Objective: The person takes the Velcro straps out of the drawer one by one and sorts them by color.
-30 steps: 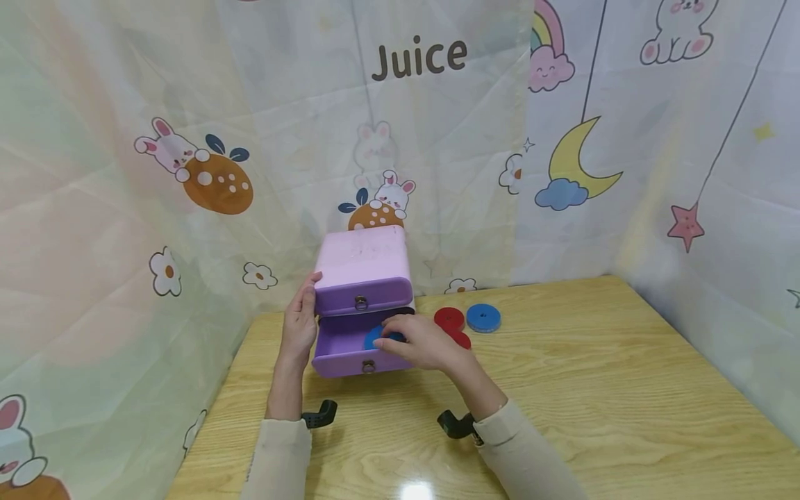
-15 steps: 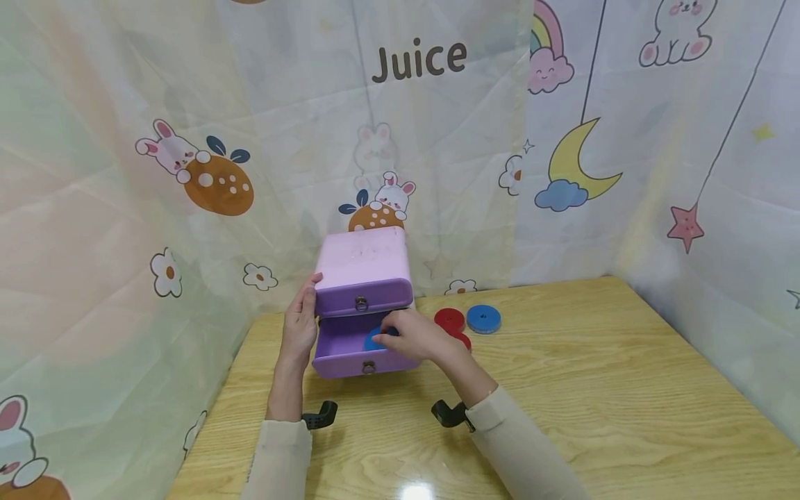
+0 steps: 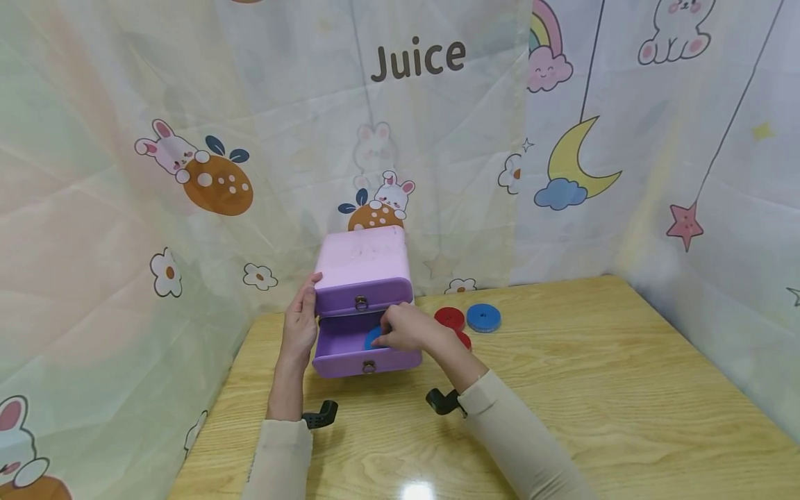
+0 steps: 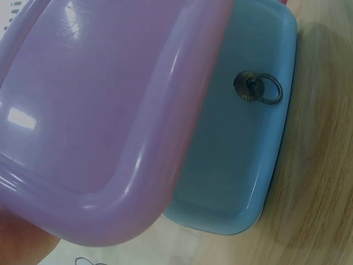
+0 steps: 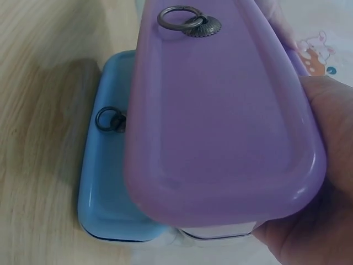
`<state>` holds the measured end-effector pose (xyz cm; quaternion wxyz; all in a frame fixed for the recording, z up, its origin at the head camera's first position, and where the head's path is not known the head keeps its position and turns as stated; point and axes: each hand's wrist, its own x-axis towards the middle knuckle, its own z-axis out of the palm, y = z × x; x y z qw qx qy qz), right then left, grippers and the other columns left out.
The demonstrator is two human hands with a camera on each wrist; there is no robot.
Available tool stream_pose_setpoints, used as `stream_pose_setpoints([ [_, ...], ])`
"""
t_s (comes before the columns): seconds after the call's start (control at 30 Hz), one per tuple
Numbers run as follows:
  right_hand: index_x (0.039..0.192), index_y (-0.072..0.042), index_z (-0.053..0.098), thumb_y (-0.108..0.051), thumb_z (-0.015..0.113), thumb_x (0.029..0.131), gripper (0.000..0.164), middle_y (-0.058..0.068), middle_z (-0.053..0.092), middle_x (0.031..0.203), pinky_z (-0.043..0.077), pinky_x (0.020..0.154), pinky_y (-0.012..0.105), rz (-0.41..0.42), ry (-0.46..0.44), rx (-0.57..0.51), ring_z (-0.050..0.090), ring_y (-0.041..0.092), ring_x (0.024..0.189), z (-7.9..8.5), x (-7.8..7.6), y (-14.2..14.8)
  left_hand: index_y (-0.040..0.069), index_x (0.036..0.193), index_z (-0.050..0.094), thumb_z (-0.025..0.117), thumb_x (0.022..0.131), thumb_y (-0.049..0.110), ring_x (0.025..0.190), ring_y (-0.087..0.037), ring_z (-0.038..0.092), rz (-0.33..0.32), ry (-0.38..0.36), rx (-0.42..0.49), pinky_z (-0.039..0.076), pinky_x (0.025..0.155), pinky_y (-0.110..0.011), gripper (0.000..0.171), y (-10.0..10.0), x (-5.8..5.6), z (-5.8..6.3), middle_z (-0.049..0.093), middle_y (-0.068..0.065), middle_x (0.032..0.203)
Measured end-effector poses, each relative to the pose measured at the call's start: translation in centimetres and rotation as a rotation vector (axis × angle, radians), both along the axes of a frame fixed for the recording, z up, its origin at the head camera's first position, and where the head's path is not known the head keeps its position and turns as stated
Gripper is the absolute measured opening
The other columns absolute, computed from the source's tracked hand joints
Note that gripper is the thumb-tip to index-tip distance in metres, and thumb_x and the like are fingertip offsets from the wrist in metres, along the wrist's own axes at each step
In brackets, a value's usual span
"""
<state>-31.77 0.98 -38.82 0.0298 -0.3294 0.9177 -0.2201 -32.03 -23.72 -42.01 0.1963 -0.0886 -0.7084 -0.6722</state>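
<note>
A pink-topped cabinet (image 3: 362, 257) stands at the back of the table, its purple middle drawer (image 3: 340, 361) pulled out. Below that drawer, a light blue drawer front (image 4: 248, 138) with a metal ring shows in the left wrist view. My left hand (image 3: 298, 330) rests with nearly straight fingers along the cabinet's left side. Inside the purple drawer lies a flat blue disc (image 3: 371, 338), partly hidden by my right hand (image 3: 406, 328). That hand reaches over the drawer's right wall, thumb and curled fingers pinching at the disc.
Right of the cabinet lie a red disc (image 3: 450, 318), a second red disc (image 3: 464, 339) half behind my right wrist, and another blue disc (image 3: 484, 317). The wooden table (image 3: 594, 389) extends to the right. A printed cloth (image 3: 462, 173) hangs close behind the cabinet.
My right hand and forearm have shifted slightly left and deeper over the drawer, and its fingers are more curled around the blue disc. The left hand and cabinet stay put.
</note>
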Motion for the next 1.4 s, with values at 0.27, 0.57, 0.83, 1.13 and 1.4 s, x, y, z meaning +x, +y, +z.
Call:
stream_pose_setpoints([
  [0.27,0.064,-0.020,0.065,-0.041,0.081,0.091,0.038,-0.012,0.054,0.060,0.040,0.059,0.024,0.013,0.000,0.044,0.050,0.009,0.065,-0.02,-0.16,-0.10,0.023,0.152,0.054,0.042,0.110,0.046,0.153,-0.018,0.038,0.004,-0.008,-0.014,0.031,0.127,-0.045,0.049,-0.11,0.01,0.02,0.040,0.008,0.166],
  [0.57,0.074,-0.020,0.078,-0.029,0.084,0.089,0.018,-0.012,0.069,0.072,0.051,0.070,0.026,0.042,0.008,0.079,0.060,0.010,0.074,0.22,-0.64,-0.38,0.023,0.151,0.055,0.042,0.110,0.047,0.154,-0.018,0.037,0.013,-0.006,-0.014,0.030,0.127,-0.044,0.050,-0.07,0.02,0.04,0.040,0.007,0.166],
  [0.83,0.074,-0.020,0.075,-0.016,0.082,0.085,0.013,-0.009,0.067,0.075,0.051,0.072,0.027,0.041,0.014,0.115,0.059,0.013,0.080,0.32,-0.93,-0.58,0.025,0.152,0.054,0.042,0.110,0.048,0.153,-0.019,0.038,0.013,-0.021,-0.025,0.031,0.126,-0.047,0.050,-0.14,0.06,0.06,0.039,0.007,0.167],
  [1.13,0.084,-0.014,0.074,-0.007,0.078,0.086,0.009,-0.007,0.064,0.080,0.049,0.072,0.026,0.046,-0.008,0.149,0.056,0.013,0.081,0.74,-0.73,-0.66,0.022,0.152,0.053,0.042,0.110,0.047,0.152,-0.019,0.039,0.006,-0.009,-0.013,0.032,0.126,-0.046,0.050,0.01,0.01,0.03,0.040,0.005,0.166],
  [1.4,0.086,-0.013,0.071,-0.010,0.078,0.087,0.008,-0.006,0.060,0.080,0.045,0.071,0.027,0.055,0.004,0.155,0.054,0.014,0.079,0.31,-0.95,-0.73,0.023,0.152,0.054,0.042,0.110,0.047,0.154,-0.017,0.037,0.011,-0.016,-0.018,0.030,0.127,-0.045,0.050,-0.17,-0.02,-0.06,0.040,0.008,0.166],
])
